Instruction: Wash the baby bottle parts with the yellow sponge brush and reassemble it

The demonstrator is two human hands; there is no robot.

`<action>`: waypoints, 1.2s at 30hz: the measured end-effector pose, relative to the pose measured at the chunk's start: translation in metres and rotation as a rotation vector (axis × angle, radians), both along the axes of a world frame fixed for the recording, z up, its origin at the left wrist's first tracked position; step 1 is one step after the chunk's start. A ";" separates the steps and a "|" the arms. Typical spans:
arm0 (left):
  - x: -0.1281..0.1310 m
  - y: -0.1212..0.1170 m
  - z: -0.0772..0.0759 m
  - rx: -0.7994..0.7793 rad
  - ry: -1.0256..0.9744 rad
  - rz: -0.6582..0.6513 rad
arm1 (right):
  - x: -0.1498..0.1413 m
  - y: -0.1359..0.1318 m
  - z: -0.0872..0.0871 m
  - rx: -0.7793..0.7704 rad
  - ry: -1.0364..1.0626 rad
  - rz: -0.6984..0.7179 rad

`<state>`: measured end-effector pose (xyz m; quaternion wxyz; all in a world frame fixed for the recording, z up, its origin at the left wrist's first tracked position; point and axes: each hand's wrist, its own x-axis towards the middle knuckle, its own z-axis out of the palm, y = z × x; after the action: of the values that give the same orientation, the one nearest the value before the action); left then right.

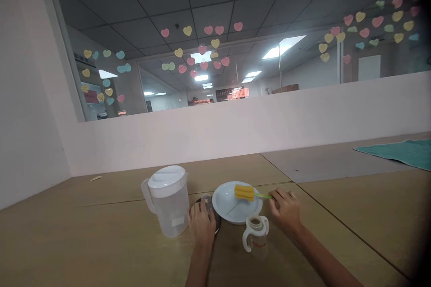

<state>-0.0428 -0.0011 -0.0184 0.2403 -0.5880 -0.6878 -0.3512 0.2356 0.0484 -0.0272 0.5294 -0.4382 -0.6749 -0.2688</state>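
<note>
My right hand (286,206) is closed around the thin green handle of a yellow sponge brush (244,192). The sponge head is over the far right side of a white plate (224,208). My left hand (202,223) bends over a dark round object with a small clear domed piece (206,198) at its far side. Its fingers cover most of that object, so what they grip is hidden. Between my hands, nearer to me, an open clear bottle (259,246) with a white two-handled collar stands upright. Left of my left hand stands a lidded translucent pitcher (171,210).
The wooden table (101,242) has seams between its panels. A teal cloth (400,150) lies at the far right, and a small pale flat piece (96,178) at the far left. Behind the table rises a white wall (202,136) below a window with heart-shaped notes.
</note>
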 end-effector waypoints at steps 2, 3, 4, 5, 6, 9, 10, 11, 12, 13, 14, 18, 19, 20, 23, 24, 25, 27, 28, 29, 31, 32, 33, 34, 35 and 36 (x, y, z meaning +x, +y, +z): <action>0.011 -0.008 0.009 0.157 0.039 -0.144 | 0.001 0.000 0.001 0.017 0.009 -0.006; 0.018 -0.013 0.013 0.215 0.060 -0.251 | 0.001 0.000 0.002 0.027 0.011 -0.010; 0.026 -0.019 0.016 0.248 0.089 -0.374 | 0.001 0.000 0.002 0.038 0.014 -0.016; 0.034 -0.024 0.017 0.251 0.121 -0.497 | 0.002 0.000 0.002 0.050 0.017 -0.021; 0.043 -0.030 0.018 0.228 0.164 -0.624 | 0.002 0.000 0.002 0.061 0.019 -0.026; 0.064 -0.039 0.012 0.094 0.233 -0.881 | 0.002 0.000 0.003 0.077 0.024 -0.037; 0.069 -0.039 0.009 0.063 0.218 -0.916 | 0.002 0.000 0.002 0.076 0.024 -0.040; 0.073 -0.039 0.005 0.043 0.181 -0.935 | 0.002 0.000 0.002 0.072 0.022 -0.044; 0.076 -0.038 0.001 0.032 0.125 -0.942 | 0.002 0.001 0.002 0.066 0.020 -0.048; 0.079 -0.037 -0.003 0.021 0.051 -0.944 | 0.002 0.001 0.001 0.059 0.017 -0.051; 0.081 -0.036 -0.007 0.004 -0.037 -0.942 | 0.003 0.002 0.001 0.052 0.014 -0.052; 0.089 -0.036 -0.017 -0.122 -0.355 -0.953 | 0.003 0.002 0.000 0.037 0.005 -0.047; 0.090 -0.037 -0.018 -0.158 -0.394 -0.967 | 0.003 0.002 0.001 0.037 0.006 -0.046; 0.092 -0.037 -0.018 -0.187 -0.429 -0.980 | 0.002 0.002 0.001 0.035 0.007 -0.045; 0.098 -0.040 -0.015 -0.267 -0.526 -1.019 | 0.002 0.001 0.003 0.030 0.005 -0.045; 0.099 -0.041 -0.013 -0.288 -0.551 -1.029 | 0.001 0.002 0.003 0.026 -0.001 -0.042; 0.101 -0.042 -0.010 -0.303 -0.562 -1.034 | 0.001 0.002 0.003 0.024 -0.007 -0.033; 0.103 -0.045 -0.005 -0.309 -0.545 -1.023 | 0.000 0.004 0.001 0.017 -0.012 0.005; 0.103 -0.046 -0.003 -0.302 -0.525 -1.012 | 0.000 0.005 0.000 0.009 -0.013 0.027; 0.103 -0.047 0.000 -0.294 -0.500 -1.008 | -0.001 0.006 -0.002 0.004 -0.010 0.041; 0.099 -0.047 0.004 -0.249 -0.458 -1.007 | -0.002 0.006 -0.005 -0.001 0.007 0.029; 0.096 -0.046 0.006 -0.195 -0.444 -1.009 | -0.002 0.006 -0.005 0.007 0.018 0.012; 0.092 -0.044 0.007 -0.109 -0.442 -0.997 | -0.002 0.005 -0.005 0.028 0.032 -0.001; 0.087 -0.041 0.009 0.007 -0.448 -0.961 | -0.002 0.003 -0.005 0.060 0.048 -0.005; 0.081 -0.038 0.010 0.136 -0.455 -0.902 | -0.002 0.001 -0.004 0.099 0.067 0.005; 0.074 -0.035 0.011 0.259 -0.460 -0.815 | -0.002 -0.002 -0.003 0.140 0.085 0.029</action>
<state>0.0314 -0.0357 -0.0076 -0.0039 -0.6818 -0.3875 -0.6205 0.2338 0.0468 -0.0298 0.5907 -0.4013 -0.6378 -0.2886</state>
